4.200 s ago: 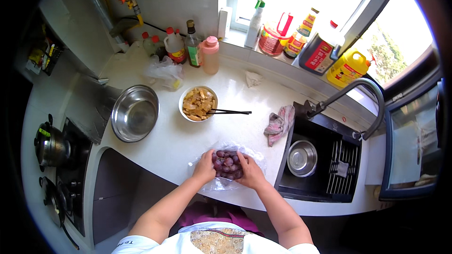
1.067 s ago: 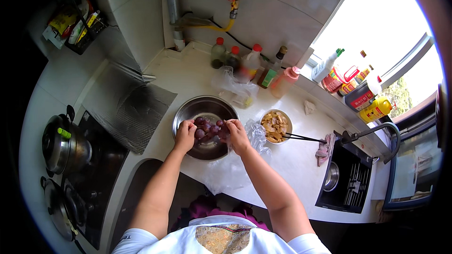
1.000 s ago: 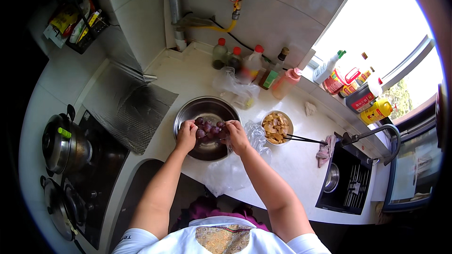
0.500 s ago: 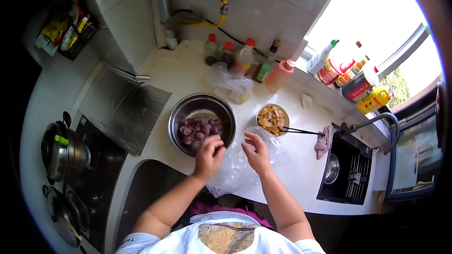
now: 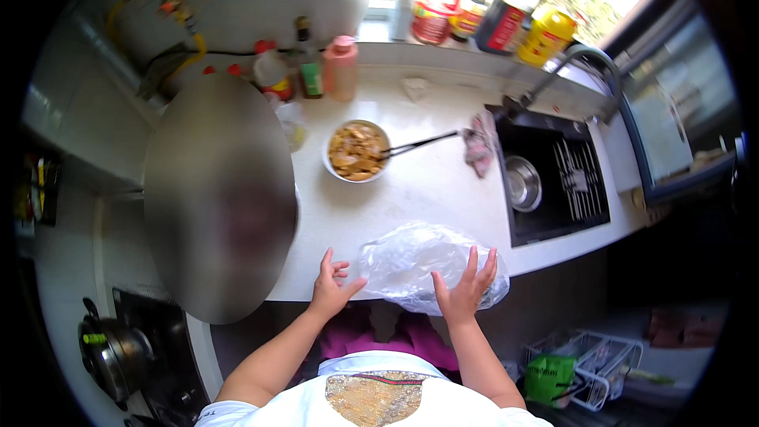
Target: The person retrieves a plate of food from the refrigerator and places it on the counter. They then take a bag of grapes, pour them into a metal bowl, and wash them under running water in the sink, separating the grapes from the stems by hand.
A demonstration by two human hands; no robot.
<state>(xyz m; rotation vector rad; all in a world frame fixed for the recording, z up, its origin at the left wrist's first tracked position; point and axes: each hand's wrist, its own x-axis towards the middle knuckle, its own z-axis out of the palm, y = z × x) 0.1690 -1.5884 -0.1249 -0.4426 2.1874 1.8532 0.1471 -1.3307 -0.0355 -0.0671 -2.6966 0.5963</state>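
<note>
Steel showed first at the far left, where a lidded metal pot (image 5: 111, 352) sat on the dark stove (image 5: 170, 364), and beside it a large blurred round grey metal shape (image 5: 217, 198) covered much of the white countertop (image 5: 411, 190). Behind that shape stood a row of condiment bottles, among them a pink plastic bottle (image 5: 341, 69). A white round bowl of brownish food pieces (image 5: 356, 150) rested near the middle of the counter, with dark chopsticks (image 5: 419, 143) lying across its right rim. At the counter's front edge the left hand (image 5: 330, 285) lay open, fingers spread, its thumb just touching the edge of a crumpled clear plastic bag (image 5: 423, 265); it gripped nothing. The bag lay on the countertop's near edge between the two hands, partly overhanging it. The right hand (image 5: 468, 289) was likewise open with fingers fanned, pressing flat on the bag's right part rather than clasping it. Further right, a pinkish rag (image 5: 478, 145) lay at the edge of the black sink (image 5: 553, 190), which held a small steel bowl (image 5: 523, 183) under a curved grey tap (image 5: 569, 63). Along the window sill stood more bottles, including a yellow plastic jug (image 5: 544, 35)
</note>
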